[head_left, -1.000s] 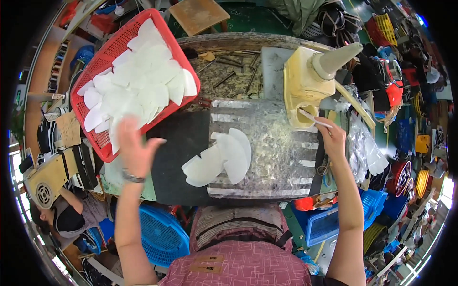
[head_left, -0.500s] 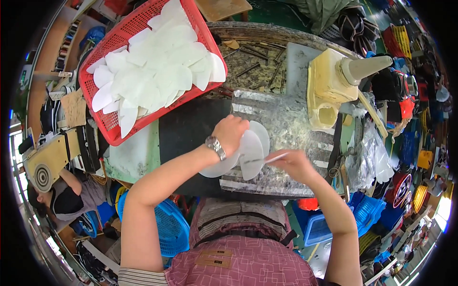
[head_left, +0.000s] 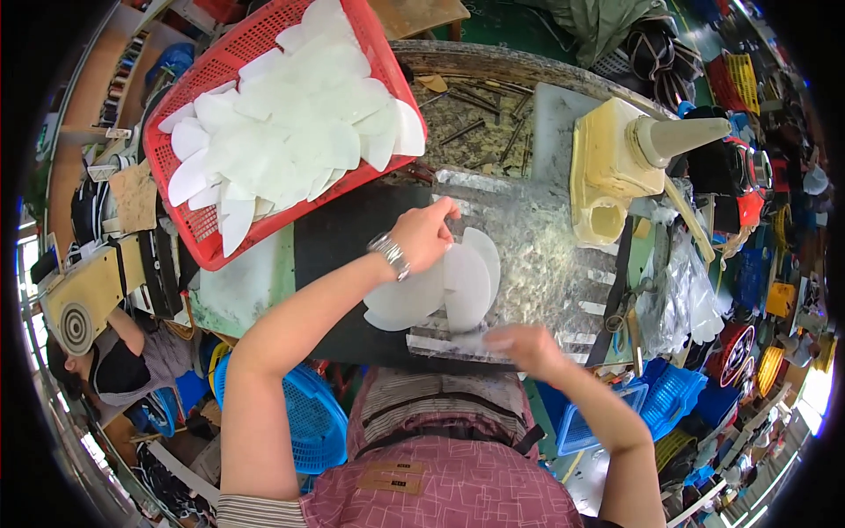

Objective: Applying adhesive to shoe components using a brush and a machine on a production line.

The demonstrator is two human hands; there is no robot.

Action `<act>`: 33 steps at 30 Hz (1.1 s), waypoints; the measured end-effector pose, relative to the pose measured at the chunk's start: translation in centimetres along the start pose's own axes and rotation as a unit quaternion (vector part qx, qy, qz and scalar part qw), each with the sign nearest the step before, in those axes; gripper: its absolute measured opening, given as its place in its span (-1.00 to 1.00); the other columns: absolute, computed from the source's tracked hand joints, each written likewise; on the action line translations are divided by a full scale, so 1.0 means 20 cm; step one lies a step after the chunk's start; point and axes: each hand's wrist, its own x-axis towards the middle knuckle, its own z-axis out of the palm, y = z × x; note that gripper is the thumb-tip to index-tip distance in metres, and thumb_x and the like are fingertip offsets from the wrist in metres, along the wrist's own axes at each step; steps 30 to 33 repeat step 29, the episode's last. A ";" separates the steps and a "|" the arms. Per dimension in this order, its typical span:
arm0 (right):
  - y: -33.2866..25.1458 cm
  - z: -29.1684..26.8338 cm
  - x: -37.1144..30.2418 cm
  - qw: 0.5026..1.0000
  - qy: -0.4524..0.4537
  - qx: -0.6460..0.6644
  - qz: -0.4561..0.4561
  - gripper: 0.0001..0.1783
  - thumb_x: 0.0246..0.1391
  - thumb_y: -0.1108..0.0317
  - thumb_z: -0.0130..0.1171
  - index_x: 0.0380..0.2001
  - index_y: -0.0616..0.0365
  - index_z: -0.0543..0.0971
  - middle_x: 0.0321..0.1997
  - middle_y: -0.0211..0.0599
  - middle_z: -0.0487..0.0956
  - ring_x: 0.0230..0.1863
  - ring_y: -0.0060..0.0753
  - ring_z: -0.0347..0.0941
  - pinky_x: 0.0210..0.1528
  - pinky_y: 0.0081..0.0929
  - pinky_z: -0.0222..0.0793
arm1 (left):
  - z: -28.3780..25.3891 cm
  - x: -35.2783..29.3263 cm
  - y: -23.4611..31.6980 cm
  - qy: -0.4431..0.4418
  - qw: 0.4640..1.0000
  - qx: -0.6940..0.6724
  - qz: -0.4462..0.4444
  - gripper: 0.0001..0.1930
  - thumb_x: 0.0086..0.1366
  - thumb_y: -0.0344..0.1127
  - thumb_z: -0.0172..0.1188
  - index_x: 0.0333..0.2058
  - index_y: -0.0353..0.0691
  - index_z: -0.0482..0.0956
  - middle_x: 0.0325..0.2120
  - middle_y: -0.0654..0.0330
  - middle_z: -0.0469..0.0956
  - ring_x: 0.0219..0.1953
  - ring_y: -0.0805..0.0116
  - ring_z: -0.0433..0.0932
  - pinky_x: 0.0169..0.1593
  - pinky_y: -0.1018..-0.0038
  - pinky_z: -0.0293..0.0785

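Observation:
Thin white oval sheet pieces (head_left: 468, 286) lie overlapping on the smeared work board, partly over the black mat (head_left: 339, 216). My left hand (head_left: 424, 236), wearing a metal watch (head_left: 388, 255), is at their upper left edge with its fingers curled. What is in those fingers, if anything, is hidden. At the pieces' near right side, my right hand (head_left: 528, 348) is closed on a thin whitish flat tool (head_left: 480, 341); both are smeared by motion. The tool's tip is near the lower edge of the pieces.
A red basket (head_left: 387, 53) heaped with similar white pieces stands at the far left. At the right are a yellowish container (head_left: 620, 158) with a cone nozzle, clear plastic bags (head_left: 678, 290) and scissors (head_left: 616, 321). Blue baskets (head_left: 299, 414) sit below the table. Another person (head_left: 145, 361) works at the left.
My right hand has moved down toward me with the thin tool, off the middle of the pieces. My left hand has shifted slightly up, its fingers now beside the pieces' top edge.

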 end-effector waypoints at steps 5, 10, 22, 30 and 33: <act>-0.05 -0.27 -0.23 0.867 0.397 0.164 0.253 -0.88 -0.04 0.42 -0.02 -0.48 0.25 0.45 -0.48 -0.27 0.50 -0.45 -0.45 0.43 -0.30 -0.51 0.35 | 0.04 -0.31 0.30 0.161 0.910 0.043 0.380 -0.71 -0.10 -0.54 0.06 -0.31 -0.20 0.36 -0.45 0.21 0.47 -0.46 0.32 0.43 -0.40 0.47 0.35; -0.04 -0.32 -0.18 0.868 0.410 0.228 0.162 -0.88 -0.07 0.49 0.01 -0.40 0.27 0.44 -0.46 -0.29 0.50 -0.41 -0.52 0.42 -0.32 -0.60 0.32 | 0.54 -0.28 0.07 0.123 0.812 0.180 0.541 -0.77 -0.08 -0.42 0.00 -0.35 -0.16 0.38 -0.62 0.32 0.33 -0.36 0.40 0.30 -0.29 0.51 0.25; -0.01 -0.37 -0.14 0.955 0.212 -0.046 0.201 -0.89 -0.17 0.48 0.06 -0.48 0.17 0.53 -0.51 -0.27 0.53 -0.49 -0.50 0.44 -0.42 -0.58 0.34 | 0.66 -0.27 -0.03 0.108 0.718 0.339 0.598 -0.87 -0.11 -0.34 0.00 -0.49 -0.11 0.31 -0.70 0.37 0.32 -0.41 0.44 0.28 -0.26 0.57 0.18; -0.14 -0.17 -0.28 0.960 0.112 0.005 0.256 -0.88 -0.16 0.41 0.02 -0.57 0.17 0.54 -0.56 -0.25 0.53 -0.49 -0.42 0.46 -0.42 -0.53 0.34 | 0.48 -0.31 0.05 0.137 0.810 0.234 0.520 -0.87 -0.15 -0.34 0.02 -0.54 -0.13 0.30 -0.60 0.33 0.32 -0.43 0.42 0.30 -0.28 0.51 0.25; -0.14 -0.17 -0.28 0.960 0.112 0.005 0.256 -0.88 -0.16 0.41 0.02 -0.57 0.17 0.54 -0.56 -0.25 0.53 -0.49 -0.42 0.46 -0.42 -0.53 0.34 | 0.48 -0.31 0.05 0.137 0.810 0.234 0.520 -0.87 -0.15 -0.34 0.02 -0.54 -0.13 0.30 -0.60 0.33 0.32 -0.43 0.42 0.30 -0.28 0.51 0.25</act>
